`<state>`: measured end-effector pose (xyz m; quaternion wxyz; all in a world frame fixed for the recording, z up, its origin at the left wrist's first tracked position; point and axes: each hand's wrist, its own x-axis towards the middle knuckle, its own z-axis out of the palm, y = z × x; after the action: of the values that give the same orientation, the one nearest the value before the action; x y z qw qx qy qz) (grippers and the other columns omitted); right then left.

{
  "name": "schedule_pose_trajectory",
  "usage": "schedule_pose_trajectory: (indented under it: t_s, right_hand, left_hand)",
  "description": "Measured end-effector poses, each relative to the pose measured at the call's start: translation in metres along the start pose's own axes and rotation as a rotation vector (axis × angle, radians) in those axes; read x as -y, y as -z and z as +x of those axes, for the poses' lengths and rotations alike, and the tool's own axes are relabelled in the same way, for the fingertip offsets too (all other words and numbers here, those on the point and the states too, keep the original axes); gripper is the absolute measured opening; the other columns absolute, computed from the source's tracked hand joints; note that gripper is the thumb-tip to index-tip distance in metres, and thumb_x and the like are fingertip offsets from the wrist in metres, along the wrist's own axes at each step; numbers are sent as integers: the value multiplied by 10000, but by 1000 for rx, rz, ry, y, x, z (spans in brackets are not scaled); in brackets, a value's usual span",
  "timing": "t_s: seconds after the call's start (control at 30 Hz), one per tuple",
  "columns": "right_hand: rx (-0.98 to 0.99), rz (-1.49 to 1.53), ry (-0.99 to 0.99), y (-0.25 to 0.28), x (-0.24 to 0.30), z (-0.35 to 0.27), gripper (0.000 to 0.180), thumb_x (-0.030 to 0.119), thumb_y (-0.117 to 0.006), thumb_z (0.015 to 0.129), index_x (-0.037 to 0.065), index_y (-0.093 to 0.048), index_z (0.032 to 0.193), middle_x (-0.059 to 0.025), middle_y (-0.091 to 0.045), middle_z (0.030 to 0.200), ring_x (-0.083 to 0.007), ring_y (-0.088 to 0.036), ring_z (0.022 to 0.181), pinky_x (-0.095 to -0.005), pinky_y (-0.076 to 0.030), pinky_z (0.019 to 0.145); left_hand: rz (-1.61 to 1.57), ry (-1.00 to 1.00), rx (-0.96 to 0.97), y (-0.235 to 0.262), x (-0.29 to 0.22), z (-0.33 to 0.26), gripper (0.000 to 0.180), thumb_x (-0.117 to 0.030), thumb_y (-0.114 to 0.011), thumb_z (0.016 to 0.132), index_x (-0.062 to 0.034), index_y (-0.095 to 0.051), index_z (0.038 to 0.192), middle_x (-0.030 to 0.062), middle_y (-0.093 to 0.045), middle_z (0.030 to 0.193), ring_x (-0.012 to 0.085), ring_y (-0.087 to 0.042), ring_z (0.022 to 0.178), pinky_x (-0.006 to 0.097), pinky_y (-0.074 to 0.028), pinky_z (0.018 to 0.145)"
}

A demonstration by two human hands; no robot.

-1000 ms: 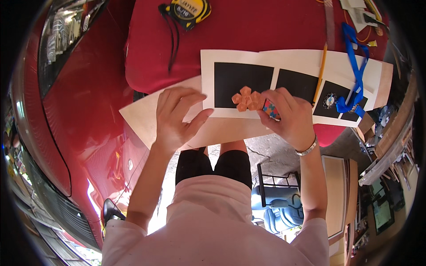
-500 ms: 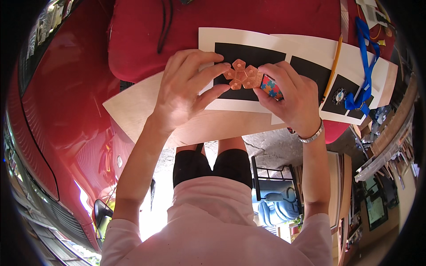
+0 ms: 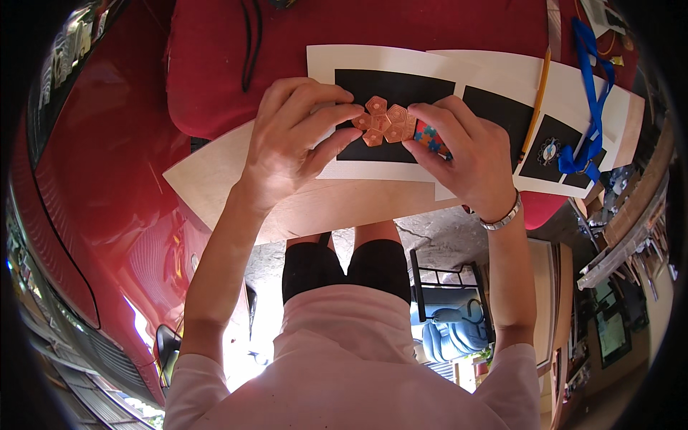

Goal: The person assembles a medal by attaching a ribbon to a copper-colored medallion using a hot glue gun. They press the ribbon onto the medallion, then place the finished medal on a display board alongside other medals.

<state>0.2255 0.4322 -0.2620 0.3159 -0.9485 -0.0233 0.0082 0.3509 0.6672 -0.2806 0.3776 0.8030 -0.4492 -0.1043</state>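
Note:
A copper-coloured medal (image 3: 375, 123) made of joined pentagon shapes is held level above a white sheet with black panels (image 3: 395, 80). My left hand (image 3: 287, 140) is closed in a pinch at the medal's left edge, thumb below and fingers above. At the other end, my right hand (image 3: 476, 161) grips the medal's right side. A ribbon with a bright jigsaw pattern (image 3: 431, 137) shows folded inside that hand, its far part hidden by the palm. A metal watch band (image 3: 504, 217) circles my right wrist.
Right of my hands lie a yellow pencil (image 3: 537, 100), a blue lanyard (image 3: 589, 93) and a small round ornament (image 3: 549, 151). A pale wooden board (image 3: 322, 204) lies under the sheets on red cloth (image 3: 401, 25). Glossy red bodywork (image 3: 107, 172) stands left; a blue chair (image 3: 455, 333) is below.
Both hands and the medal have shifted slightly left in view, along with the sheets beneath. The grip at each end stays the same.

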Motion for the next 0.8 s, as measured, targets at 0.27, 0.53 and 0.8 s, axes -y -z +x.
schedule_pose_trajectory:
  t_s: [0.27, 0.53, 0.8]
  right_hand:
    - [-16, 24, -10, -2, -1, -1, 430, 229, -839, 800, 127, -646, 1170, 1, -606, 948, -163, -630, 626, -300, -494, 551]
    - [11, 32, -22, 0, -2, -2, 434, 213, -831, 808, 119, -638, 1185, -21, -602, 972, -182, -638, 651, -309, -510, 566]
    - [9, 30, -20, -1, -2, -2, 438, 209, -825, 813, 120, -634, 1196, -24, -602, 984, -183, -644, 664, -321, -519, 579]
  left_hand:
    - [-7, 27, -15, -2, -3, 2, 348, -134, -894, 710, -118, -795, 1043, 16, -723, 1057, 231, -594, 981, 359, -503, 848]
    - [-15, 37, -8, -2, -3, 4, 363, -109, -905, 689, -131, -799, 1036, 13, -723, 1059, 224, -590, 992, 353, -505, 848]
    - [-62, 64, -7, -2, -3, 5, 366, -67, -901, 668, -135, -798, 1012, 10, -714, 1077, 249, -589, 1001, 366, -520, 814]
